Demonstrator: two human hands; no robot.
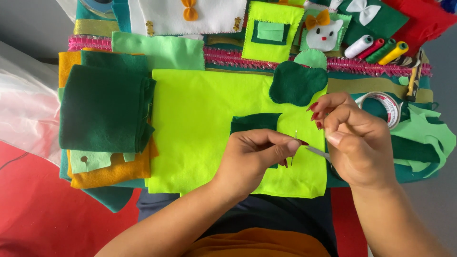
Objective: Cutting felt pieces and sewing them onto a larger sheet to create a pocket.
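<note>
Neon-yellow felt sheet (pixel 200 128) spread flat at centre of view, over a lap board (pixel 381 85) crowded with craft scraps. Small dark green felt square (pixel 254 123) laid on the sheet, partly hidden under the left hand (pixel 252 159). Left hand clenched, thumb and forefinger pinching a thin needle (pixel 295 138) held upright, tip pointing to 12 o'clock. Right hand (pixel 354 143) at 3 o'clock of the left, almost touching it, fingers curled and pinched close beside the needle; a pale strip (pixel 318 152) seen between the two hands, its nature not clear, so whether the right hand grasped thread could not be told. Scalloped dark green felt piece (pixel 296 83) at 12 o'clock of the hands, overlapping the sheet's upper edge. Folded dark green felt stack (pixel 102 109) at 9 o'clock, resting on orange felt (pixel 112 173). Pale green felt rectangle (pixel 159 51) at 11 o'clock. Four thread spools (pixel 376 49), white, red, green and yellow, side by side at 1 o'clock. Roll of clear tape (pixel 388 105) at 2 o'clock, just beside the right hand. White felt cat face with orange bow (pixel 323 32) at 12 o'clock, near the top edge. Light green cut-outs (pixel 423 138) at 3 o'clock.
</note>
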